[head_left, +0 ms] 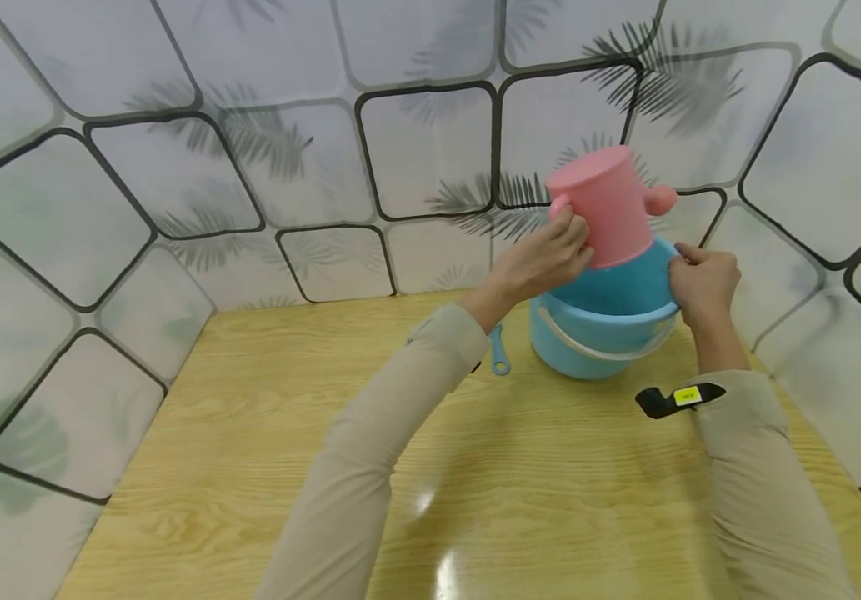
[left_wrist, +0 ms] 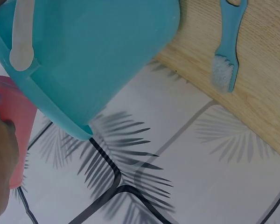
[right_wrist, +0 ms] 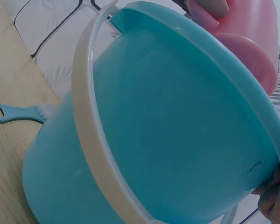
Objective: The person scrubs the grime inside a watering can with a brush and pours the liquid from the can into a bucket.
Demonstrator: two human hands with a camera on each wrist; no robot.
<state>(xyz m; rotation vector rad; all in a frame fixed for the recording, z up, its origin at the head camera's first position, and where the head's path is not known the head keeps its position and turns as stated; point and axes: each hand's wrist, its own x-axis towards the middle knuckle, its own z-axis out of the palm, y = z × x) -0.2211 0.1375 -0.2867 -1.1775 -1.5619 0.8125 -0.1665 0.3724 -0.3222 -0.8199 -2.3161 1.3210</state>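
My left hand (head_left: 550, 254) grips the loop handle of a pink plastic watering can (head_left: 610, 208) and holds it up over the far side of a light blue bucket (head_left: 588, 346). The can is tipped over, its flat base up and its short round-ended spout (head_left: 660, 200) to the right. With my right hand (head_left: 706, 282) I hold the bucket's rim at the right. A white carrying handle (right_wrist: 91, 130) hangs across the bucket's near side. In the right wrist view the bucket's inside shows bare blue walls, with a small dark mark low down.
A blue brush (left_wrist: 228, 44) with white bristles lies on the wooden table (head_left: 287, 467), just left of the bucket. Behind and to the right rises a patterned wall covering (head_left: 430, 150). A black strap (head_left: 678, 398) with a yellow label sits at my right cuff.
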